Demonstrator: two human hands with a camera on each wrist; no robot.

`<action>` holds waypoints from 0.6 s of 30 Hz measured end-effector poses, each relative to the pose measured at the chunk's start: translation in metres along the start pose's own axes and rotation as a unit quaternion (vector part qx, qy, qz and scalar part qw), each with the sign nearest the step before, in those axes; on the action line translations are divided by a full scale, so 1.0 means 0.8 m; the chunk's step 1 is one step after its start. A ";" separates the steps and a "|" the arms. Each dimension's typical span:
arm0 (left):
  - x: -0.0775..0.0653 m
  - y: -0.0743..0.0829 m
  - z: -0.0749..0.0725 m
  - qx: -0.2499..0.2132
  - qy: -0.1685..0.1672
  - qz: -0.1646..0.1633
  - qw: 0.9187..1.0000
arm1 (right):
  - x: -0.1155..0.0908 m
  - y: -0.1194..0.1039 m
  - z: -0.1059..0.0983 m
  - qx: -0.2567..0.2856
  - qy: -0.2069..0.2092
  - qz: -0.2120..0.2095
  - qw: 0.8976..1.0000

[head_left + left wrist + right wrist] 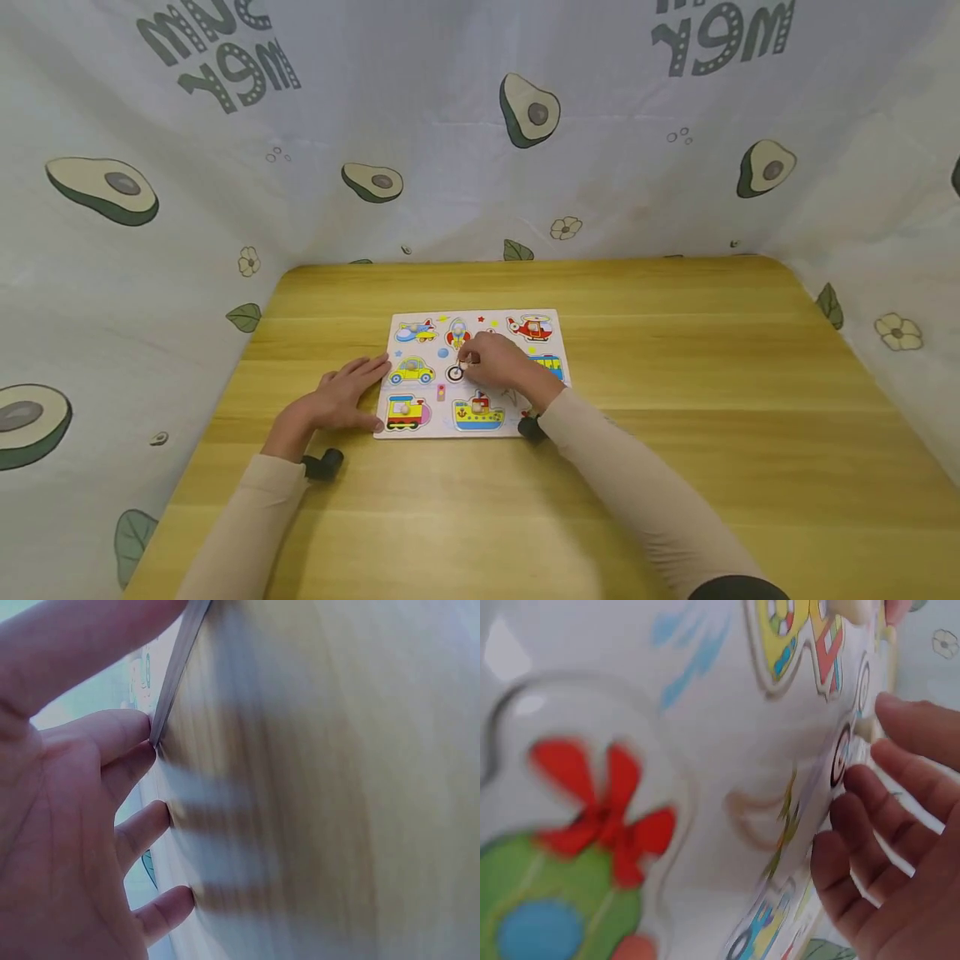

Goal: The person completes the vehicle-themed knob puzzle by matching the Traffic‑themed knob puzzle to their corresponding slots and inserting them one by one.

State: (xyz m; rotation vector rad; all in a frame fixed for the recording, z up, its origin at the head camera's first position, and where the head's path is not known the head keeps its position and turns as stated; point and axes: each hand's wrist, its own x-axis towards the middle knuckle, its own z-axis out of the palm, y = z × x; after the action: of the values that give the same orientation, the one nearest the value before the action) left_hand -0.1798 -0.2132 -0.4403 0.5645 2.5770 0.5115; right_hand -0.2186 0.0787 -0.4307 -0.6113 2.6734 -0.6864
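A wooden peg puzzle board (442,425) with colourful vehicle pieces lies on the table. My right hand (493,360) is over its middle, thumb and fingertips pinching the knob (864,729) of a bike piece (454,373). In the right wrist view the bike's wheels sit level with the board, and my other fingers curl near its surface. My left hand (347,395) is at the board's left edge, thumb and fingers spread; fingertips touch the edge (176,675) in the left wrist view. The right hand and wrist cover part of the board.
Around the bike are a plane (415,332), rocket (457,334), helicopter (531,328), yellow car (412,372), train (406,412), boat (477,412) and blue-yellow bus (547,365). A green piece with a red propeller (562,900) is at lower right. Avocado-print cloth (450,100) hangs behind the wooden table (705,350).
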 end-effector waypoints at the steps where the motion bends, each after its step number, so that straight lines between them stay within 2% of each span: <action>1: 0.000 0.000 0.000 0.000 0.001 -0.001 1.000 | -0.003 0.003 -0.002 0.006 0.000 -0.009 1.000; 5: 0.000 0.000 0.000 0.001 0.002 0.001 1.000 | -0.031 0.022 -0.013 0.035 0.006 -0.030 0.999; 11: -0.004 0.000 0.001 -0.003 0.000 -0.006 1.000 | -0.094 0.061 -0.030 0.046 0.036 -0.051 0.997; 18: -0.007 -0.002 0.002 0.000 0.005 0.000 1.000 | -0.152 0.106 -0.046 0.059 0.046 -0.031 0.997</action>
State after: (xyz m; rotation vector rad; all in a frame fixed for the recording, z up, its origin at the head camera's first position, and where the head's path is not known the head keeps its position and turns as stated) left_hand -0.1751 -0.2171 -0.4404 0.5619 2.5872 0.5162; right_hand -0.1562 0.2177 -0.4203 -0.6482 2.6823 -0.9034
